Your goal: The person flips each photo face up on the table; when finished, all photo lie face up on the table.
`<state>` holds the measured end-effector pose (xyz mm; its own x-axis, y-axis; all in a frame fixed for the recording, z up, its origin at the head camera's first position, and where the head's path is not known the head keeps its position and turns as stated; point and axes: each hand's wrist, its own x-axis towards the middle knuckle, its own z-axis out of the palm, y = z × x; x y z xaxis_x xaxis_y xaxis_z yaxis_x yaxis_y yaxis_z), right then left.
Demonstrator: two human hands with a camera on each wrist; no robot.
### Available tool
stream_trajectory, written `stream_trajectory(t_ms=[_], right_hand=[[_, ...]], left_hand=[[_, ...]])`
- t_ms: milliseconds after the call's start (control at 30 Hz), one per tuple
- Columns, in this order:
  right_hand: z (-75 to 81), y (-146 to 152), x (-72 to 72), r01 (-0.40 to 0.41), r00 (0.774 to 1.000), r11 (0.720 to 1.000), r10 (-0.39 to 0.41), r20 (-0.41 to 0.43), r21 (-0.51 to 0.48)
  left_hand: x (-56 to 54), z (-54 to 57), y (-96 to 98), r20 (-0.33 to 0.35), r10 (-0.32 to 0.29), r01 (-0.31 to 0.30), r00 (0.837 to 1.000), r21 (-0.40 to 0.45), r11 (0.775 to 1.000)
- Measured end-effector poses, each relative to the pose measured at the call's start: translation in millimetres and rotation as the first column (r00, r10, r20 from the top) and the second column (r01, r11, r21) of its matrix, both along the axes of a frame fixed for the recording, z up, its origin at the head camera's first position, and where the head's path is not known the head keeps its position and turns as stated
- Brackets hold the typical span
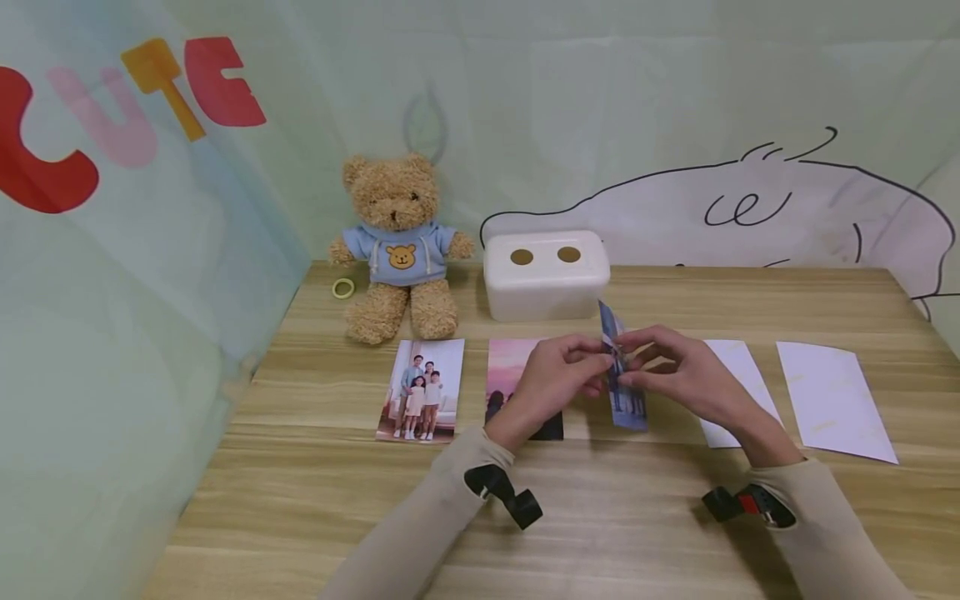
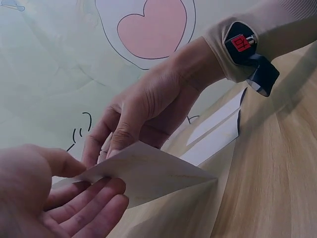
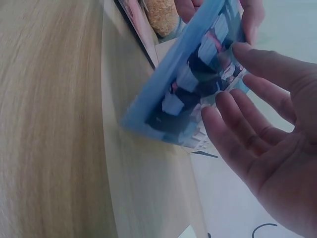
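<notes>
A photo print (image 1: 626,400) with a blue picture side and a plain white back stands on edge between the two hands, over the table. My left hand (image 1: 558,375) pinches it, thumb at the near edge and fingertips against the white back in the left wrist view. On the picture side, my right hand (image 1: 678,371) has its fingertips on the photo, fingers loosely extended in the right wrist view. A pink photo (image 1: 504,367) lies partly under the left hand. Beyond the right hand lies a white card (image 1: 738,375), partly covered by that hand.
A family photo (image 1: 423,392) lies face up at the left. Another white card (image 1: 836,400) lies at the far right. Behind are a teddy bear (image 1: 405,250) in a blue hoodie, a yellow-green ring (image 1: 342,288) and a white box (image 1: 547,283) with two round holes on top.
</notes>
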<state>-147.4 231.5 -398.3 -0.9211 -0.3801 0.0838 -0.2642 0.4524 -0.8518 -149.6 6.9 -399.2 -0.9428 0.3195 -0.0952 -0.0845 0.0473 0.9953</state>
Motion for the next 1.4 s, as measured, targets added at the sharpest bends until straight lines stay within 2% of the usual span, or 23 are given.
stream_trajectory(t_ms=[133,300,533,667,800,1067,1400], right_hand=[[1.0,1,0.0,0.039,0.999,0.999,-0.038,-0.031,0.031],[1.5,3,-1.1,0.134,0.990,0.988,-0.129,-0.065,0.071],[1.3,8,-3.3,0.290,0.957,0.951,-0.284,-0.066,0.105],[1.4,11,-5.1,0.339,0.941,0.933,-0.335,-0.050,0.123],[1.2,13,-6.4,0.350,0.936,0.928,-0.351,-0.015,0.131],[-1.0,14,-5.4,0.304,0.947,0.948,-0.312,0.080,0.094],[-1.3,14,-5.4,0.302,0.950,0.947,-0.308,0.044,0.108]], left_hand=[[-1.3,-1.3,1.0,-0.005,0.036,-0.036,0.999,-0.010,0.999],[-3.5,-1.9,1.2,-0.004,0.091,-0.091,0.996,0.009,0.996],[-4.6,-0.8,-0.7,0.008,0.119,-0.120,0.993,0.017,0.993],[-6.2,-1.9,-1.1,0.006,0.120,-0.120,0.993,0.011,0.993],[-7.6,-3.1,-2.0,0.007,0.118,-0.118,0.993,0.008,0.993],[-8.2,-7.8,-4.4,-0.001,0.127,-0.127,0.992,-0.010,0.992],[-10.3,-15.0,-6.0,-0.082,0.179,-0.188,0.980,-0.110,0.976]])
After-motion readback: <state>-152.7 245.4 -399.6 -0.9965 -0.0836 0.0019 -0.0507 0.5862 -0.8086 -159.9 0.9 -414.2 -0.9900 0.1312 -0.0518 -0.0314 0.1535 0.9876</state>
